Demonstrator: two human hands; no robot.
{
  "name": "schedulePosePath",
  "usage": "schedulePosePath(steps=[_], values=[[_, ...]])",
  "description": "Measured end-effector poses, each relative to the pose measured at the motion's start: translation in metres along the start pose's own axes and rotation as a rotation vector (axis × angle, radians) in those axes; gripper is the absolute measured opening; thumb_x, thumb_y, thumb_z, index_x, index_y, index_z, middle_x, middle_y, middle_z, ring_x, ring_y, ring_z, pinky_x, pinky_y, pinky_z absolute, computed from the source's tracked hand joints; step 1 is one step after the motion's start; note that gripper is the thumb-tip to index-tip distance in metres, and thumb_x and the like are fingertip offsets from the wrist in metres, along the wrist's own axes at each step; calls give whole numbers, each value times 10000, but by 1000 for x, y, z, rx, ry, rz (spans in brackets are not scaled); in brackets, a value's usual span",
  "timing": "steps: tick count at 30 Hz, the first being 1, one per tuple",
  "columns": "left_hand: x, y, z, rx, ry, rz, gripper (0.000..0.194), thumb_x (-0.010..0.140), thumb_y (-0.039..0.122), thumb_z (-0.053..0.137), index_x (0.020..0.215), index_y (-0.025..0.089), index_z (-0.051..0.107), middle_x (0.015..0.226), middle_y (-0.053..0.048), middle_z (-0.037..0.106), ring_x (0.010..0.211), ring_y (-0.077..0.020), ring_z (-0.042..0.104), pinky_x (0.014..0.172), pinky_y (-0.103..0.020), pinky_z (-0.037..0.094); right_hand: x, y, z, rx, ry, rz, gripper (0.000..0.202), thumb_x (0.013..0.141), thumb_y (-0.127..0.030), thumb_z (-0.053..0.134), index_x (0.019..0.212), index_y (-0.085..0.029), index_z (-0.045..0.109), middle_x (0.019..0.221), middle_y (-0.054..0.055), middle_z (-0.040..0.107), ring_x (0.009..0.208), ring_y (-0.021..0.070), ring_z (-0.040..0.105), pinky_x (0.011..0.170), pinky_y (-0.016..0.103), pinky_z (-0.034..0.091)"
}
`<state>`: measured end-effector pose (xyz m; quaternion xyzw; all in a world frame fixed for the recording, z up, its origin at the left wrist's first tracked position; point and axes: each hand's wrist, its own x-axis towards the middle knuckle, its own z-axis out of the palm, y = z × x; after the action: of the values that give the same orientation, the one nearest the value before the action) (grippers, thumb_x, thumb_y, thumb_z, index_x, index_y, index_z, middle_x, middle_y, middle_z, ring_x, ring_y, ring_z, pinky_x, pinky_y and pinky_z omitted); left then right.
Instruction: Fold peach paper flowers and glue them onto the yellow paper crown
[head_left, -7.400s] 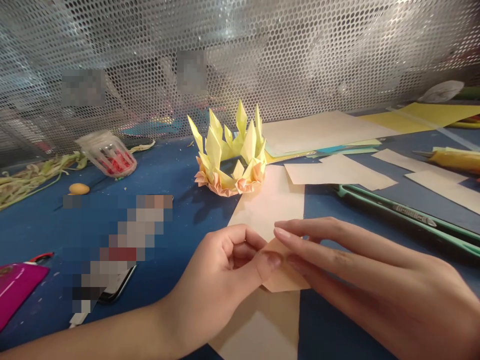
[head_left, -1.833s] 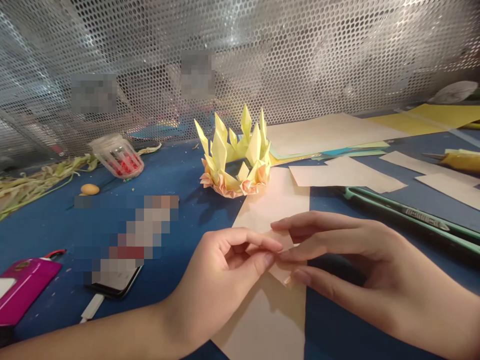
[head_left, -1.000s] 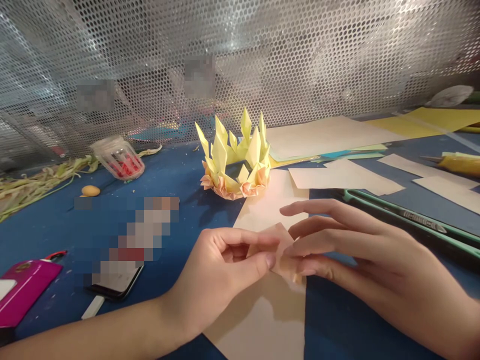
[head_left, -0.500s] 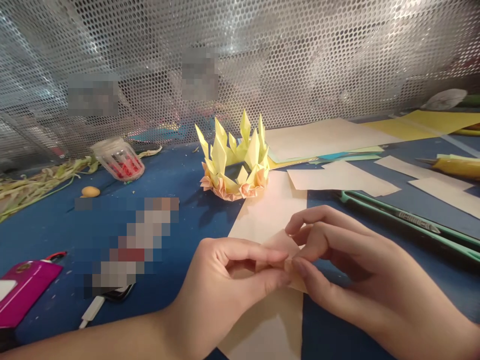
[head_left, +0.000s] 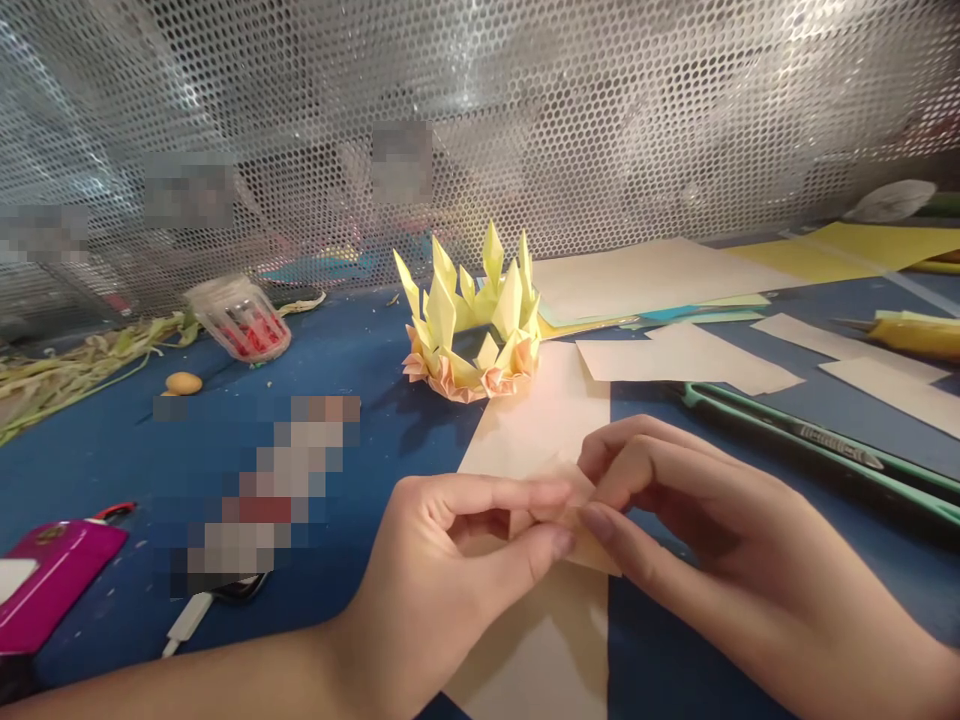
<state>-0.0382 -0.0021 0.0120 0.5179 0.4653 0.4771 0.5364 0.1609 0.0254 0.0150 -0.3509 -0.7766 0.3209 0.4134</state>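
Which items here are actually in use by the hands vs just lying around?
In use:
- folded peach paper piece, pinched by left hand and right hand
- peach sheet lying under them

Lying about:
- yellow paper crown
- plastic jar
- green-handled tool
- loose paper sheets
- pink case

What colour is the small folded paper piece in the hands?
Pale peach; the folded paper piece shows best in the head view.

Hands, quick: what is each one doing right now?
Left hand: closed, pinching the small folded paper.
Right hand: closed, pinching the same paper.
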Motion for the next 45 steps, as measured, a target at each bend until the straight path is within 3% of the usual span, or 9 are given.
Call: schedulePosePath(steps=[3, 9, 13, 18, 22, 25, 28, 33, 45], values=[[0, -1, 0, 73, 45, 9, 334, 775, 216, 880, 1101, 286, 890, 903, 19, 881, 812, -177, 842, 729, -172, 650, 0, 0, 2, 25, -29, 102, 270, 987, -327, 627, 724, -266, 638, 747, -13, 699, 665, 142, 690, 593, 231, 596], [-1, 2, -1, 39, 1, -97, 385, 743, 239, 926, 1125, 267, 880, 997, -16, 886, 953, -239, 847, 833, -259, 669, -2, 0, 0, 43, -123, 194, 288, 1011, -365, 605, 752, -244, 632, 764, 27, 763, 700, 177, 721, 601, 257, 588], [2, 6, -3, -23, 24, -149, 226, 752, 279, 965, 960, 245, 884, 965, -25, 886, 936, -235, 846, 832, -263, 667, -8, 2, -2, -3, -201, 161, 253, 1037, -305, 594, 797, -237, 639, 769, 6, 754, 674, 141, 687, 603, 220, 565], [5, 8, -2, -97, -12, -202, 187, 753, 236, 972, 862, 215, 822, 874, -6, 864, 841, -173, 813, 789, -227, 637, -14, 3, 2, 56, -127, 145, 218, 1009, -294, 619, 803, -247, 669, 726, -35, 736, 626, 109, 673, 572, 178, 530], [5, 7, -4, -146, -28, -227, 432, 663, 141, 1014, 1009, 216, 767, 795, 45, 813, 773, -119, 758, 736, -180, 585, -15, 4, 4, 38, -103, 116, 202, 985, -278, 643, 786, -250, 667, 705, -51, 729, 599, 94, 662, 556, 162, 521], [6, 4, -6, -117, -78, -229, 502, 738, 180, 974, 1182, 223, 743, 806, 54, 776, 784, -110, 735, 754, -188, 575, -13, 4, 4, 33, -85, 98, 177, 973, -303, 693, 815, -252, 633, 700, -49, 723, 572, 92, 661, 530, 159, 522], [7, 3, -6, -47, -125, -217, 427, 840, 250, 898, 1244, 234, 762, 927, 11, 787, 892, -144, 744, 832, -233, 586, -11, 3, 2, 57, -71, 107, 63, 1004, -309, 668, 1000, -280, 612, 742, -48, 745, 603, 114, 699, 569, 183, 578], [3, 4, -4, -47, -209, -191, 92, 953, 285, 810, 1005, 226, 762, 1007, -13, 835, 980, -167, 773, 863, -230, 579, -8, 1, -1, 144, -91, 141, 271, 1015, -355, 645, 1244, -314, 507, 802, -47, 787, 715, 154, 772, 646, 221, 637], [2, 3, -6, -142, -243, -184, 179, 977, 273, 796, 938, 207, 635, 924, 28, 728, 931, -111, 708, 846, -183, 537, -10, 2, -1, 101, -211, 124, 358, 1036, -348, 585, 1383, -333, 498, 853, -27, 790, 712, 171, 773, 615, 246, 622]])
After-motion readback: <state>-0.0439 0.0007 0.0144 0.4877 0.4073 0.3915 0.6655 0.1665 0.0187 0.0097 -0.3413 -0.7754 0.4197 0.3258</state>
